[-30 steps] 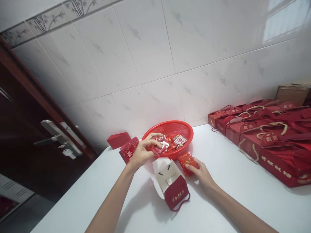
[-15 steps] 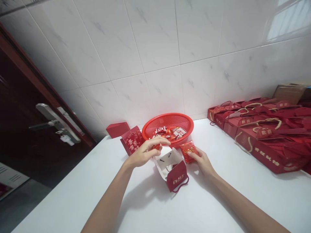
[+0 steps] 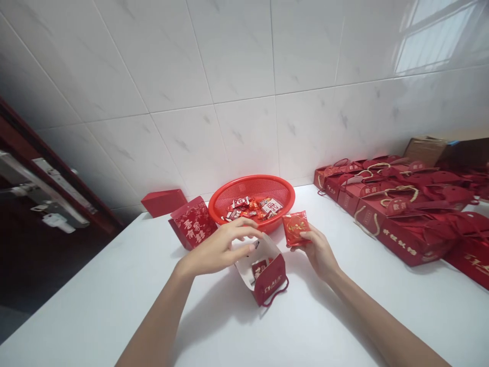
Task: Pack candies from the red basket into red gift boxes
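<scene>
My left hand (image 3: pixel 225 245) hovers over the left rim of a small red gift box (image 3: pixel 270 278), fingers apart with nothing between them. The box stands open on the white table, its white inside facing up and a dark red cord at its near end. A small red wrapped sweet (image 3: pixel 259 268) lies inside; the rest of the interior is partly hidden. Right of the box, my right hand (image 3: pixel 320 253) pinches a square red packet (image 3: pixel 295 228) with gold print, held above the tabletop. Just behind the box is a red plastic basket (image 3: pixel 252 181) with several wrapped sweets.
Left of the basket stand a printed red box (image 3: pixel 194 223) and a plain red box (image 3: pixel 164 203). Rows of red gift boxes with cord handles (image 3: pixel 405 224) fill the right side, a cardboard box (image 3: pixel 426 150) behind them. A tiled wall (image 3: pixel 244 130) bounds the back.
The small red sweet has left my left hand, and a red sweet now shows inside the box. My right hand has raised and turned the packet slightly. The view has shifted right.
</scene>
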The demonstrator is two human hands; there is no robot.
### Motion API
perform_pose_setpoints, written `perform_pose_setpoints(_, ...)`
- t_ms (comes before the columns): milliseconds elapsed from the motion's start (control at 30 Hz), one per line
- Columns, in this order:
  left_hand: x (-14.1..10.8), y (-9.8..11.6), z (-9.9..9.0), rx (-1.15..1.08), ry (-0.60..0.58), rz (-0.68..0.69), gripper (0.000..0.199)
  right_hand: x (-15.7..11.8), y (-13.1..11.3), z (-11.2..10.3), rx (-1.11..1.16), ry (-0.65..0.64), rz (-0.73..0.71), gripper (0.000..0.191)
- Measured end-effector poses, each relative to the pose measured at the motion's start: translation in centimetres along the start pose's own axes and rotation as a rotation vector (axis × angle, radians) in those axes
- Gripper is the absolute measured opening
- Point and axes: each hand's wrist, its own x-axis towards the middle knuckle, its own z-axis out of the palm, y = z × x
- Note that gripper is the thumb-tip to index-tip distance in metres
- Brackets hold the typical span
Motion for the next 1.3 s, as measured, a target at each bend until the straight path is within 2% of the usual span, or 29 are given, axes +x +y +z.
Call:
perform_pose_setpoints(133, -1.1, -0.5, -0.7, 0.209, 0.028, -0.214, 0.038, 0.0, -0.3, -0.1, -0.028, 0.019, -0.045, 0.026)
perform_pose_setpoints(333, -1.6, -1.6, -1.4, 0.166, -0.105, -0.347, 0.044, -0.2, -1.1, -0.3, -0.121, -0.024, -0.115, 0.035)
perform_pose_setpoints(467, -1.5, -1.6, -1.6, 0.084, -0.146, -0.325, 0.056, -0.8, -2.6, 0.8, -0.138, -0.055, -0.213, 0.045)
perform_pose_setpoints(600, -1.4, -1.2, -1.3, 0.037, -0.177, -0.282, 0.059, -1.9, -4.7, 3.5, -0.192, -0.274, -0.208, 0.035)
perform_pose_setpoints(667, -1.3, -1.1, -1.2, 0.035, -0.182, -0.256, 0.056, -2.3, -5.5, 4.9, -0.325, -0.418, -0.193, 0.027)
perform_pose_setpoints(767, -1.2, -1.1, -1.1, 0.048, -0.206, -0.248, 0.047, -2.5, -6.1, 6.5, -0.674, -0.565, -0.251, 0.018)
perform_pose_setpoints(867, -1.1, -1.3, -1.1, 0.077, -0.224, -0.274, 0.047, -2.3, -6.1, 6.8, -1.034, -0.561, -0.280, 0.012)
perform_pose_setpoints(933, -1.1, -1.5, -1.1, 0.064, -0.217, -0.279, 0.049, -2.2, -5.9, 6.7, -1.158, -0.544, -0.268, 0.012)
perform_pose_setpoints(1067, -1.1, -1.9, -1.1, 0.016, -0.196, -0.264, 0.052, -2.1, -5.6, 6.2, -1.160, -0.563, -0.234, 0.015)
perform_pose_setpoints(1167, -1.0, -2.1, -1.1, 0.007, -0.196, -0.265, 0.054, -1.9, -5.2, 5.7, -1.126, -0.584, -0.179, 0.025)
perform_pose_setpoints(1300, -1.0, -2.1, -1.1, 0.028, -0.223, -0.279, 0.057, -1.7, -5.1, 5.0, -1.145, -0.543, -0.144, 0.025)
